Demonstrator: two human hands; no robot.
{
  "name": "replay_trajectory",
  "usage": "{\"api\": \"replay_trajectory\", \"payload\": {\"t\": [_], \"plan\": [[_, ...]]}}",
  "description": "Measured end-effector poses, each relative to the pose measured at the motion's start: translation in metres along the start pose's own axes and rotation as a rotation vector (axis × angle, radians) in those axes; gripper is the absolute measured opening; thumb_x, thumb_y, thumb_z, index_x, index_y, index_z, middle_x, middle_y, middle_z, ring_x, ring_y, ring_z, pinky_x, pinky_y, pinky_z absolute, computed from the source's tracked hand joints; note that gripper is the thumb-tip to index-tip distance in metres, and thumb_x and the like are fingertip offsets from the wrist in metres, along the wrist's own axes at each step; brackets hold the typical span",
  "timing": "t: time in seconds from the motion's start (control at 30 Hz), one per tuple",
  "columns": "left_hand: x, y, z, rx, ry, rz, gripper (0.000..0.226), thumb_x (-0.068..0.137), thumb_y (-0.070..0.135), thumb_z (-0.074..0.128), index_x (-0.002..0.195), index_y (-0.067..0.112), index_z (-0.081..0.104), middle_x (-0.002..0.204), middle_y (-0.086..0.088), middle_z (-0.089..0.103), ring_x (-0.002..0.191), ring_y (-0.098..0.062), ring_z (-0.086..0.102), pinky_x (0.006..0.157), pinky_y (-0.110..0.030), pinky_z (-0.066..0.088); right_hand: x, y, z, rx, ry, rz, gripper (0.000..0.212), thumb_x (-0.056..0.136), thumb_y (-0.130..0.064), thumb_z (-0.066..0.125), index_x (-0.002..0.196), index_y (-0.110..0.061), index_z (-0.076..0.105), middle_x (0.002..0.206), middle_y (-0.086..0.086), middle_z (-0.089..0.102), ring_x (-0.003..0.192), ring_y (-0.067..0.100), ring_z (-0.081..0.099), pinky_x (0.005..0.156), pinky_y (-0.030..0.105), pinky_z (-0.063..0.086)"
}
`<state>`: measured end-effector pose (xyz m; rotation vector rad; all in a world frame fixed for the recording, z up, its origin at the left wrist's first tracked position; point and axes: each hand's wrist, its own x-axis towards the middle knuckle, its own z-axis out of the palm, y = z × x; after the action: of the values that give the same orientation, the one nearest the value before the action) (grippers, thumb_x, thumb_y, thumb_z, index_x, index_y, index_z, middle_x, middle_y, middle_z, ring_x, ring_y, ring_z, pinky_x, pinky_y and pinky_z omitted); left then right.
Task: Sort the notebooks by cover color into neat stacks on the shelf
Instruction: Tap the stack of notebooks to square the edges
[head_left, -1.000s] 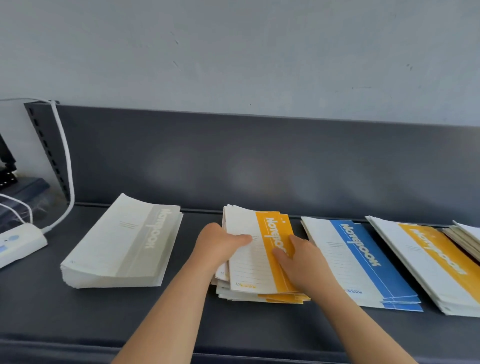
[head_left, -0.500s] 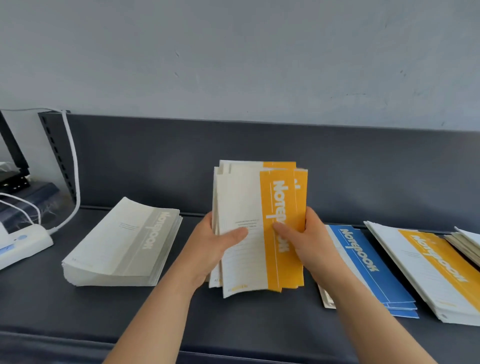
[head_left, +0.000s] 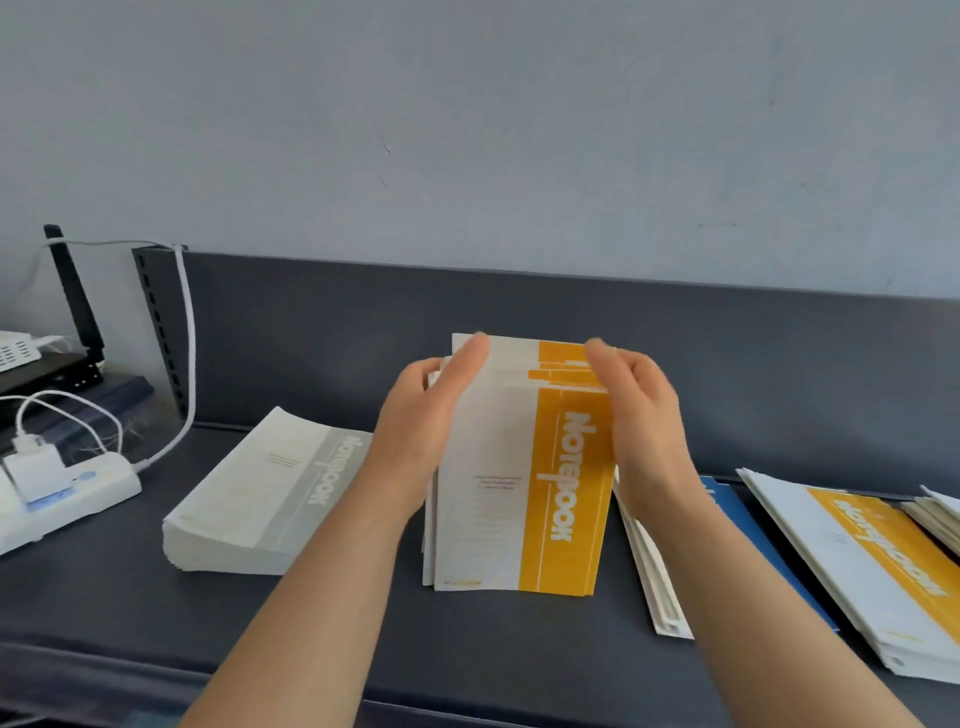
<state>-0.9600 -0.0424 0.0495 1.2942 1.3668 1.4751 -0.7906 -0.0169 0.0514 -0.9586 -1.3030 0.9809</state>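
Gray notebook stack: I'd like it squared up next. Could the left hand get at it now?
Probably yes: the gray stack lies just beside the left hand, nothing between, though that hand is busy holding the upright orange notebooks.

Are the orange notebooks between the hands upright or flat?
Upright: the orange notebooks stand on edge on the shelf, covers facing the camera.
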Motion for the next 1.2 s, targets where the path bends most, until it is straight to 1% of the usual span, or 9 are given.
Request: {"api": "replay_trajectory", "payload": {"t": [0.17, 0.37, 0.47, 0.57, 0.63, 0.77, 0.83, 1.1, 1.2], "plan": [[0.007, 0.003, 0.019, 0.029, 0.222, -0.098, 0.042, 0.082, 0.057, 0.055, 0.094, 0.016, 0.059, 0.093, -0.007, 0.068, 0.088, -0.024, 0.066, 0.069, -0.035, 0.051, 0.007, -0.003, 0.013, -0.089, 0.081, 0.128, 0.022, 0.086, -0.040, 0.062, 0.088, -0.019, 0.058, 0.085, 0.003, 0.071, 0.076, 0.018, 0.070, 0.076, 0.040, 0.058], [-0.002, -0.014, 0.019, -0.040, 0.145, -0.068, 0.087, 0.064, 0.083, 0.041, 0.102, 0.007, 0.061, 0.095, -0.013, 0.068, 0.095, -0.032, 0.066, 0.089, -0.051, 0.050, -0.008, 0.019, 0.014, 0.070, 0.108, 0.208, 0.039, 0.084, -0.058, 0.052, 0.078, -0.021, 0.062, 0.082, 0.001, 0.071, 0.083, 0.019, 0.068, 0.080, 0.040, 0.052], [-0.010, -0.024, 0.018, -0.125, 0.113, 0.046, 0.100, 0.062, 0.093, 0.032, 0.112, 0.011, 0.058, 0.101, -0.001, 0.068, 0.096, -0.019, 0.066, 0.086, -0.040, 0.054, -0.010, 0.020, 0.015, 0.084, 0.094, 0.193, 0.052, 0.077, -0.071, 0.046, 0.090, -0.024, 0.064, 0.090, -0.003, 0.071, 0.087, 0.017, 0.067, 0.080, 0.040, 0.051], [-0.025, -0.043, 0.016, -0.024, 0.112, 0.180, 0.051, 0.082, 0.058, 0.042, 0.121, 0.026, 0.048, 0.099, 0.025, 0.062, 0.093, 0.000, 0.062, 0.066, -0.016, 0.052, -0.017, 0.029, 0.006, 0.081, 0.060, 0.105, 0.049, 0.072, -0.068, 0.047, 0.098, -0.029, 0.060, 0.095, -0.007, 0.069, 0.091, 0.016, 0.067, 0.078, 0.038, 0.053], [-0.033, -0.056, 0.018, 0.076, 0.081, 0.203, 0.047, 0.084, 0.043, 0.052, 0.129, 0.037, 0.039, 0.115, 0.023, 0.056, 0.106, -0.003, 0.057, 0.070, -0.016, 0.050, -0.027, 0.042, 0.002, -0.032, 0.005, 0.037, 0.026, 0.083, -0.048, 0.058, 0.104, -0.035, 0.050, 0.100, -0.013, 0.066, 0.094, 0.012, 0.066, 0.078, 0.036, 0.055], [-0.032, -0.061, 0.017, 0.158, 0.116, 0.282, 0.053, 0.095, 0.026, 0.054, 0.139, 0.034, 0.026, 0.134, 0.013, 0.045, 0.120, -0.002, 0.046, 0.088, -0.014, 0.045, -0.036, 0.051, 0.005, -0.121, -0.035, -0.079, 0.023, 0.089, -0.036, 0.057, 0.106, -0.041, 0.042, 0.098, -0.027, 0.062, 0.094, -0.003, 0.063, 0.071, 0.020, 0.052], [-0.030, -0.061, 0.011, 0.190, 0.102, 0.307, 0.055, 0.092, 0.026, 0.057, 0.138, 0.033, 0.027, 0.133, 0.015, 0.044, 0.120, -0.001, 0.046, 0.084, -0.007, 0.045, -0.035, 0.050, 0.003, -0.099, -0.069, -0.095, 0.027, 0.089, -0.034, 0.058, 0.108, -0.041, 0.042, 0.100, -0.029, 0.062, 0.095, -0.006, 0.062, 0.071, 0.019, 0.053], [-0.024, -0.069, 0.003, 0.135, 0.048, 0.175, 0.071, 0.072, 0.049, 0.070, 0.133, 0.037, 0.037, 0.121, 0.020, 0.054, 0.112, -0.002, 0.053, 0.082, -0.020, 0.048, -0.036, 0.053, 0.000, -0.169, -0.137, -0.103, 0.057, 0.083, -0.027, 0.064, 0.131, -0.037, 0.035, 0.122, -0.021, 0.056, 0.112, 0.002, 0.056, 0.093, 0.036, 0.052], [-0.021, -0.070, 0.002, 0.113, 0.035, 0.148, 0.064, 0.078, 0.040, 0.074, 0.132, 0.036, 0.038, 0.118, 0.018, 0.056, 0.110, -0.006, 0.056, 0.082, -0.026, 0.052, -0.026, 0.021, -0.006, -0.343, -0.027, -0.263, 0.079, 0.085, -0.025, 0.059, 0.148, -0.032, 0.011, 0.153, -0.014, 0.021, 0.140, 0.002, 0.022, 0.113, 0.039, 0.030]]}}
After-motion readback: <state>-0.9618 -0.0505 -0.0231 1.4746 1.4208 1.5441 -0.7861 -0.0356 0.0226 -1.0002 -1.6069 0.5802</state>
